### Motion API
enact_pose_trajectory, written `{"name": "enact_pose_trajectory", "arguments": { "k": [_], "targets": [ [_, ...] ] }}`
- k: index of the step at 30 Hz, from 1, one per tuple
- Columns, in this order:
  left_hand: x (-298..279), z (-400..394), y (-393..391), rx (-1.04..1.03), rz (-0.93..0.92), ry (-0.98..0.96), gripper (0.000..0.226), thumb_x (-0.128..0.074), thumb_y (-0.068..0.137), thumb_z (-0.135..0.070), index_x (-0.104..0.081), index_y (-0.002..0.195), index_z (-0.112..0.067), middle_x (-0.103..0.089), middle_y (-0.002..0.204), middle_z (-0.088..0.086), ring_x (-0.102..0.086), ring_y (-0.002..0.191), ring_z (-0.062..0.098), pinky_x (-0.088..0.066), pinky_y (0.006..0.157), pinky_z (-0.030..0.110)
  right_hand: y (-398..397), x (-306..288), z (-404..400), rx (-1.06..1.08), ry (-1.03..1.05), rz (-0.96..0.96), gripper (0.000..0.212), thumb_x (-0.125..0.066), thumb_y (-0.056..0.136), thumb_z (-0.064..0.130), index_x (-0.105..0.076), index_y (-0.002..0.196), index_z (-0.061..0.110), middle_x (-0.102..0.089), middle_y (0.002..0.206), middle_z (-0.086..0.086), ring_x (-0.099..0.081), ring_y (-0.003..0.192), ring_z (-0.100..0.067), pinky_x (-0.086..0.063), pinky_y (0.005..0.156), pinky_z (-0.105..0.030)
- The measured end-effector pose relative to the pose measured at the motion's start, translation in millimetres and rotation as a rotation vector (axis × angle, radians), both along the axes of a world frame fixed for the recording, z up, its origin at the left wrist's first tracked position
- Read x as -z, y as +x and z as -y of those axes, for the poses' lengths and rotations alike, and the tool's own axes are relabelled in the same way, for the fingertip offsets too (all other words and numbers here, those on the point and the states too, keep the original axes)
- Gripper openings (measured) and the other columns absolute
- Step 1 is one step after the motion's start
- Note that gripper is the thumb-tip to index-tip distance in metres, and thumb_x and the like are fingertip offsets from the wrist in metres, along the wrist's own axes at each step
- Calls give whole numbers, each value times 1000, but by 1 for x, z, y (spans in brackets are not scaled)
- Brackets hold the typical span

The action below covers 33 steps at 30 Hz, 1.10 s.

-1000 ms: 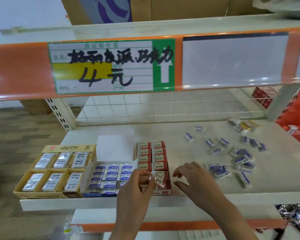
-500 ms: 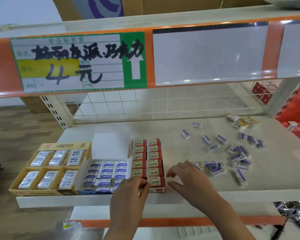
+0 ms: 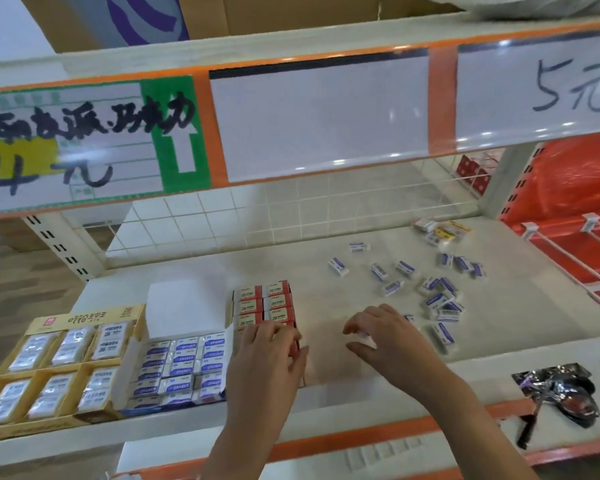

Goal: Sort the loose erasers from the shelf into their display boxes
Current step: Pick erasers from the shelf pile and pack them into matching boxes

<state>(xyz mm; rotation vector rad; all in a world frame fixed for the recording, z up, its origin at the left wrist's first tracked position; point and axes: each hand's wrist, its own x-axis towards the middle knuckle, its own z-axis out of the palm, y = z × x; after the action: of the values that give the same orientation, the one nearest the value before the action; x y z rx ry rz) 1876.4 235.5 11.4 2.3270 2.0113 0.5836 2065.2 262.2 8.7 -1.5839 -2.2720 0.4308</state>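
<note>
On the shelf (image 3: pixel 194 271), at the far left, a yellow display box (image 3: pixel 49 372) holds clear-wrapped erasers, and beside it a white display box (image 3: pixel 181 365) is packed with blue-labelled erasers. Next comes the red display box (image 3: pixel 264 306), over whose front end the left hand (image 3: pixel 267 358) rests with its fingers curled on the near erasers. To the right, the right hand (image 3: pixel 388 337) pinches a small blue-and-white eraser (image 3: pixel 365 336) in its curled fingertips, near the loose erasers (image 3: pixel 437 299) scattered across the shelf's right half.
</note>
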Motion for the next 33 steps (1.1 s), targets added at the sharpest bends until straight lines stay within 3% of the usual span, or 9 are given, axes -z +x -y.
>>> {"name": "enact_pose_trajectory", "arguments": {
  "k": [2,7,12,17,22,26,31,33],
  "targets": [
    [6,-8,16,101,4,57,28,-86,59,-32,-68,79,-24,-65,80,-8,-63,75,15,-51,59,25,19,1,-1,64,13,23,23,-55,91,33,-60,111,24,-56,106,8,-44,105,-13,-31,82,-20],
    [18,-26,64,261,36,59,28,-81,66,-33,-67,89,-25,-65,85,-8,-62,78,17,-53,62,31,67,9,2,236,20,20,20,-64,86,27,-65,104,19,-61,107,1,-50,105,-21,-38,85,-28],
    [29,-39,106,278,48,35,31,-80,65,-39,-67,91,-29,-65,82,-11,-61,77,16,-50,60,30,102,16,10,355,26,23,22,-61,88,28,-63,107,18,-60,109,2,-49,106,-20,-40,87,-28],
    [36,-43,126,237,48,20,30,-59,84,-48,-60,110,-32,-61,103,-11,-53,99,15,-42,81,28,111,29,13,365,-16,64,27,-50,93,39,-57,109,18,-56,107,2,-49,104,-20,-42,87,-30],
    [41,-39,136,200,26,12,27,-58,85,-47,-60,107,-31,-63,99,-9,-56,97,17,-41,78,30,110,36,8,364,-34,78,28,-45,96,38,-48,118,20,-54,117,2,-47,108,-19,-41,87,-30],
    [50,-42,141,169,-28,-33,25,-81,65,-38,-67,84,-27,-63,74,-6,-59,71,19,-45,58,32,107,33,2,356,-47,94,25,-46,95,32,-45,115,17,-53,120,-1,-47,110,-21,-41,87,-30],
    [45,-40,147,139,-59,8,23,-62,84,-42,-65,103,-30,-62,95,-8,-56,91,15,-40,74,28,109,32,0,298,-27,144,29,-43,96,30,-46,120,15,-49,126,-2,-45,113,-21,-38,92,-29],
    [41,-41,148,151,-86,22,22,-73,74,-40,-68,93,-30,-63,84,-8,-58,81,15,-42,67,28,111,34,2,265,-10,157,29,-42,96,29,-49,120,15,-49,126,-2,-44,114,-20,-36,93,-27]
  ]
}}
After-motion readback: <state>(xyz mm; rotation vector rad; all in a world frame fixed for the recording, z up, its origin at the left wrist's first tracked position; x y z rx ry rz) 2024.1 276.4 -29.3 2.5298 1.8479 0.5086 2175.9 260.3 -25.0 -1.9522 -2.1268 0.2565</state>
